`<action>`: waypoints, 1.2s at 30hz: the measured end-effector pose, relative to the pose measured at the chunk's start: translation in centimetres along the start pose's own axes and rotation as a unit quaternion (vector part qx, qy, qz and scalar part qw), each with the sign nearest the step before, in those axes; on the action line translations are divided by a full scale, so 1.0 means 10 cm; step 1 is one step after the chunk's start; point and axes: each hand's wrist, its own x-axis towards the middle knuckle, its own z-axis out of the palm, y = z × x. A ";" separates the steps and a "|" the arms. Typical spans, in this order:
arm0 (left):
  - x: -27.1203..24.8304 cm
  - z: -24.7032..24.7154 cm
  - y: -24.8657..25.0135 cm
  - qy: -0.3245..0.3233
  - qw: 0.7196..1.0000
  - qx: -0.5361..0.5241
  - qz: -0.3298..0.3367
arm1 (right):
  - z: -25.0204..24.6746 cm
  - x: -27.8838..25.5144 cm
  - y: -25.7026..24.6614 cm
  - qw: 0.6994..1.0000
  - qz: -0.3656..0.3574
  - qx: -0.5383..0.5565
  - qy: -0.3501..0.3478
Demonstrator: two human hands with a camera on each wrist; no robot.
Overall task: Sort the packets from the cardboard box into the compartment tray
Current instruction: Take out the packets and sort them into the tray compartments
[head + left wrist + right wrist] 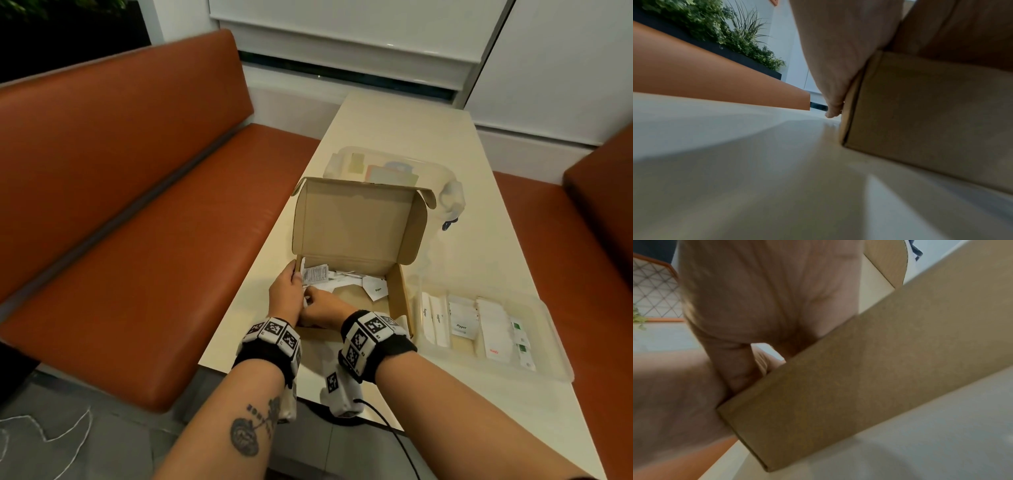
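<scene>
While both hands work at the near-left corner of the cardboard box (346, 274), we note the geometry that governs the next transfer. Left hand (286, 291) lies along the box's left wall, fingers curled over the rim; whether it also pins a packet we cannot tell. Right hand (320, 310) sits just beside it inside the box, fingers bent down onto a small white packet (307, 301) at that corner; it looks like a pinch, but the fingertips are hidden in all three views, so we log the hold as unconfirmed.

Remaining packets (342, 279) lie loose along the box's far side, one marked Pepper (376, 289) toward its right wall.

Compartment tray (548, 342) stands on the table (394, 120) just right of the box, its compartments running side by side, already holding sorted packets. From the grip the tray lies rightward, across the box's right wall. The right hand is the nearer one; our judgement is it should carry, lifting clear of that wall first
</scene>
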 end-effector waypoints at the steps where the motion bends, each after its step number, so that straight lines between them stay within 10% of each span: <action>1: 0.00 0.00 0.00 0.003 1.000 0.002 0.002 | 0.00 0.00 0.00 1.000 0.006 0.011 -0.004; 18: -0.03 0.01 0.00 0.019 0.999 0.021 0.022 | 0.05 -0.04 0.09 0.996 -0.034 -0.058 0.065; 28: -0.04 -0.04 0.10 -0.001 0.999 0.022 -0.027 | -0.38 -0.14 0.37 0.980 0.013 0.159 0.122; 36: -0.18 0.13 0.55 0.185 0.980 0.035 0.071 | -0.74 -0.34 0.58 0.958 -0.043 0.241 0.152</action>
